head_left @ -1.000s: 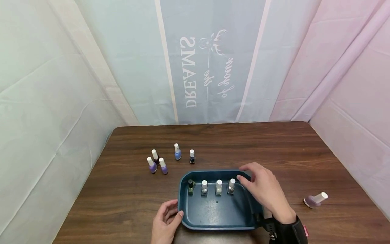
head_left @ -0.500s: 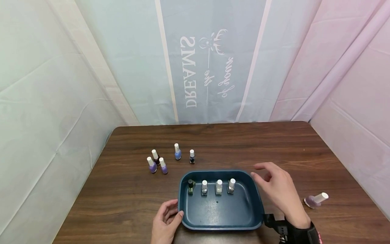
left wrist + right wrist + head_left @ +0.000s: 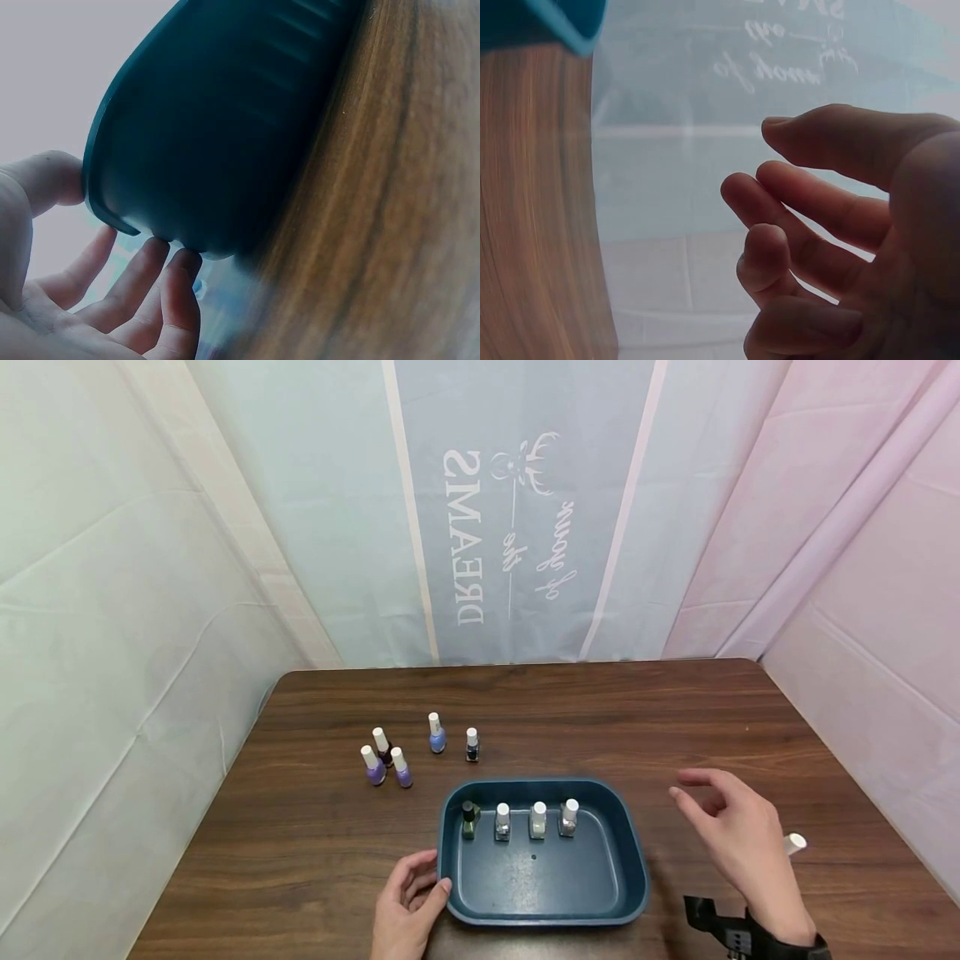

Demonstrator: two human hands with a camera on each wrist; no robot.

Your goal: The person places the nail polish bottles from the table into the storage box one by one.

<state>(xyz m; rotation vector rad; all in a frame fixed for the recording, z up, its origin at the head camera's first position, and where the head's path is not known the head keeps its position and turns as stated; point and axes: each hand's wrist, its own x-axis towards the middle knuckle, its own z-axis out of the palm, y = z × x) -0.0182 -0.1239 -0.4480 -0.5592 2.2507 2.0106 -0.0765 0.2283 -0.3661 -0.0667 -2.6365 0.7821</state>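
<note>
Head view: five bottles (image 3: 437, 741) stand beyond the tray (image 3: 534, 889).

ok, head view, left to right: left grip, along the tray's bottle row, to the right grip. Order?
Left grip → dark-capped green bottle → first white-capped bottle → second white-capped bottle → third white-capped bottle → right grip.

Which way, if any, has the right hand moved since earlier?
Yes: in the head view, the right hand has moved right, away from the far right corner of the unmoved tray.
</note>
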